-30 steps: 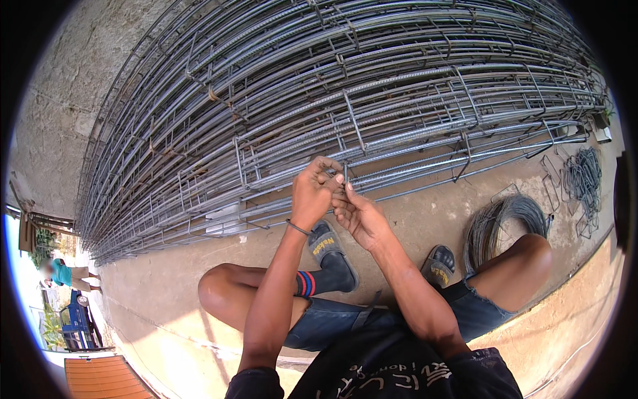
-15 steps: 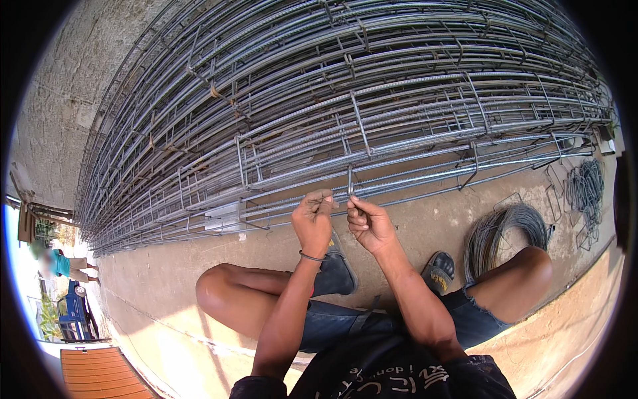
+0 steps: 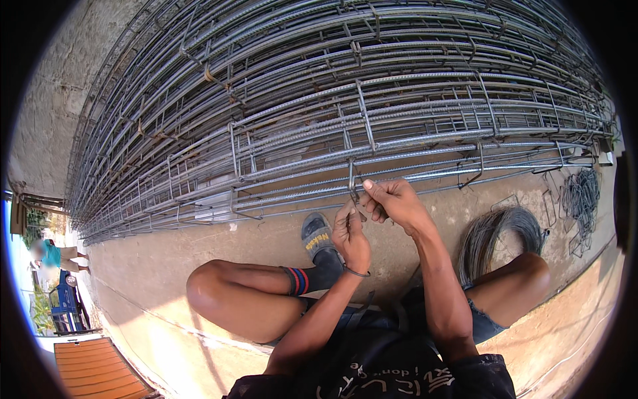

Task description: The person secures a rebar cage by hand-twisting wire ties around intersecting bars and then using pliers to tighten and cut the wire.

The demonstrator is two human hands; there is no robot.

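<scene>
My left hand (image 3: 351, 237) is closed just below the corner of a bent steel stirrup (image 3: 352, 178) on the lowest rebar cage (image 3: 425, 175). My right hand (image 3: 397, 203) is beside it, slightly higher and to the right, thumb pointing at that corner and fingers curled. Both sets of fingertips are bunched close at the bars; whatever small piece they pinch is too fine to make out. My bent legs lie either side, with a sandalled foot (image 3: 312, 229) under the cage's edge.
Stacked rebar cages (image 3: 286, 80) fill the upper view, beside a rough wall (image 3: 56, 113). At right lie a wire coil (image 3: 475, 236) and loose stirrups (image 3: 578, 199) on the concrete floor (image 3: 153, 266). A person (image 3: 66, 256), a blue vehicle (image 3: 66, 312) and an orange panel (image 3: 93, 369) are far left.
My left hand has moved right and downward, while my right hand has risen and shifted right to the stirrup's corner. My left fingers have turned more upright.
</scene>
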